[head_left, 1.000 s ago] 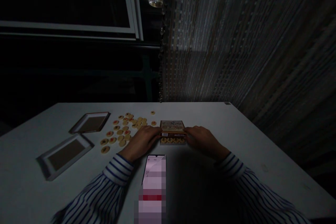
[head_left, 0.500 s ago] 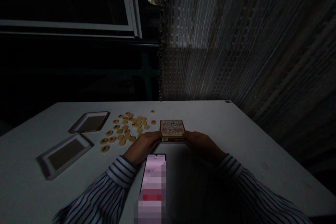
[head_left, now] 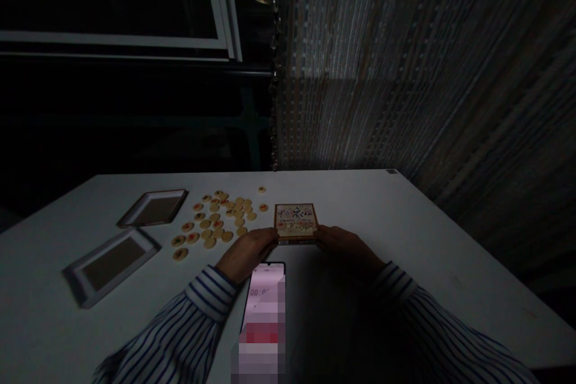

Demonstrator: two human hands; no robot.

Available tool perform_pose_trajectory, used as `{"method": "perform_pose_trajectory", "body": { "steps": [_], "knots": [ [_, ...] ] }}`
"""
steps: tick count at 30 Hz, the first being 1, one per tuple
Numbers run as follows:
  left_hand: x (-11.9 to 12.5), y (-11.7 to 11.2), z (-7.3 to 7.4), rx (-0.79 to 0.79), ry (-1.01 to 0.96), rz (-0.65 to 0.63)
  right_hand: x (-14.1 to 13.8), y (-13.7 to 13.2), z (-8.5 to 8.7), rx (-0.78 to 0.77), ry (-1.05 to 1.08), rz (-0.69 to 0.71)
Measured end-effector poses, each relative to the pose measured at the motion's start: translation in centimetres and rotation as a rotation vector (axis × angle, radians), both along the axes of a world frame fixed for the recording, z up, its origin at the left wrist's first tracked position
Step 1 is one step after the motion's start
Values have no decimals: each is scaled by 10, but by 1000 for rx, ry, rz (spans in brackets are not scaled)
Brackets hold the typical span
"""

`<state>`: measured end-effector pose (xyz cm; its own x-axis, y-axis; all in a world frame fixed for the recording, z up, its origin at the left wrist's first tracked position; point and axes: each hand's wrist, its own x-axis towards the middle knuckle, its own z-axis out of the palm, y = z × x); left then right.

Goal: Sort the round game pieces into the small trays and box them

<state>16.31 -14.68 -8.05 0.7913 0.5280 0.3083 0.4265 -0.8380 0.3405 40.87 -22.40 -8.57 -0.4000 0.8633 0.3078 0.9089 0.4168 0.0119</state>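
A small Chinese chess box [head_left: 296,223], brown-edged with printed characters on its top, lies in front of me on the white table [head_left: 387,312]. My left hand [head_left: 252,249] grips its left near corner, fingers closed along the edge. On the opposite corner, my right hand [head_left: 346,250] holds it the same way, in deep shadow. To the left of the box are scattered many round wooden chess pieces [head_left: 215,218], some showing red or dark characters. The undersides of both hands are hidden.
Two open, shallow box halves, an upper tray [head_left: 156,194] and a lower tray [head_left: 77,285], lie at the left. A lit phone [head_left: 265,297] showing a timer rests between my forearms. Behind the table hangs a string curtain [head_left: 351,72]; a window frame [head_left: 180,42] is at the upper left.
The box's top has tipped slightly toward me, so more of its face and less of its front side shows. Both hands keep their places at its corners.
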Motion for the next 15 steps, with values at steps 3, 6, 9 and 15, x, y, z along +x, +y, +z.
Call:
{"method": "perform_pose_trajectory", "body": {
  "steps": [3, 6, 9, 15],
  "knots": [
    [1, 0, -1, 53, 32, 11, 0, 1, 0, 7, -32, 12],
    [3, 0, -1, 152, 49, 36, 1, 4, -3, 37, -62, 2],
    [7, 1, -1, 212, 40, 27, 3, 7, -7, 94, -65, 13],
    [12, 8, -6, 224, 62, -17, 6, 11, -10, 93, -93, 81]
  ]
}}
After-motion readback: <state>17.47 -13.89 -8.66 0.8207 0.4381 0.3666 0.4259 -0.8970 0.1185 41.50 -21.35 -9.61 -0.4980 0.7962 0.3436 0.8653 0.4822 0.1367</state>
